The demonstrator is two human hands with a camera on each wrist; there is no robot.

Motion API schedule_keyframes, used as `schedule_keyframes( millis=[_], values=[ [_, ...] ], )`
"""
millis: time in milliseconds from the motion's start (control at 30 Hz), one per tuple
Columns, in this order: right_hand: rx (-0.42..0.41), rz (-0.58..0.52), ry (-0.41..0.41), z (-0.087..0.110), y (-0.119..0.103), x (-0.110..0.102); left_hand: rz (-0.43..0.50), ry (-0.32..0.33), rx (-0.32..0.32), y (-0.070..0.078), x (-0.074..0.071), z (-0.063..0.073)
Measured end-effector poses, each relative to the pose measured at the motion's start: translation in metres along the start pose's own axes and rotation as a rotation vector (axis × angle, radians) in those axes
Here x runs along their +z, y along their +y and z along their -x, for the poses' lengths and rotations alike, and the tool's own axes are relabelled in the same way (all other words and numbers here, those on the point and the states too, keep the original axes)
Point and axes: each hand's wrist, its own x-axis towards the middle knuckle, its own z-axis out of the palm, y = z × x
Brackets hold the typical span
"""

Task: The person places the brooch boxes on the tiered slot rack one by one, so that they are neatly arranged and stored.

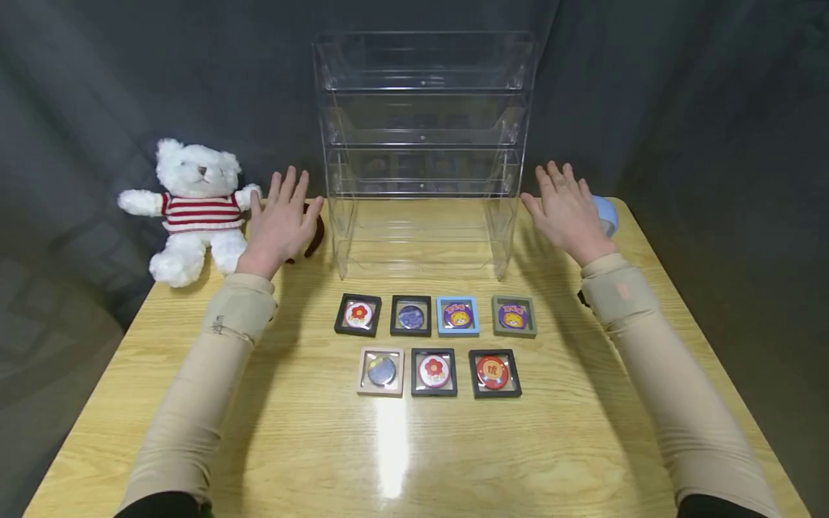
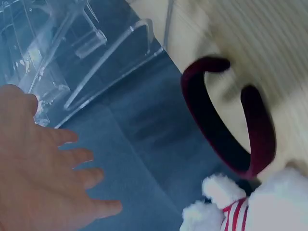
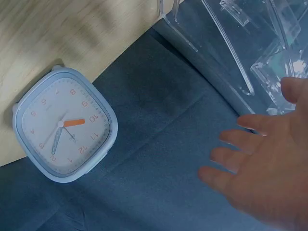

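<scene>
Fingers (image 1: 288,185) of the left hand (image 1: 278,229) and right hand (image 1: 568,217) were spread wide, flanking the clear rack (image 1: 424,148). Seven framed badges (image 1: 434,371) lay in front of it.

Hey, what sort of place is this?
Likely a staged tabletop corner, perhaps set up for recording: a wood-grain table stands before a dark cloth backdrop, with a clear plastic rack and seven framed badges laid out in two rows.
</scene>
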Motion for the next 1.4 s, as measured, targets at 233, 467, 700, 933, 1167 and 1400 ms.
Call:
schedule_keyframes(
  millis=[233,467,700,933,1167,1400],
  values=[
    [-0.025,-0.078,-0.019,0.027,-0.001,-0.001,0.329,0.057,0.149,0.013,0.027,0.004],
    [-0.197,-0.274,-0.282,0.086,0.01,0.036,0.554,0.219,0.179,0.021,0.056,0.014],
    [-0.29,-0.347,-0.408,0.112,0.012,0.07,0.669,0.238,0.136,0.025,0.063,0.025],
    [-0.279,-0.345,-0.386,0.114,0.014,0.075,0.682,0.278,0.126,0.034,0.068,0.031],
    [-0.236,-0.359,-0.365,0.112,0.012,0.072,0.668,0.276,0.138,0.031,0.072,0.03],
    [-0.242,-0.378,-0.293,0.109,0.008,0.059,0.64,0.296,0.145,0.027,0.074,0.029]
  ],
)
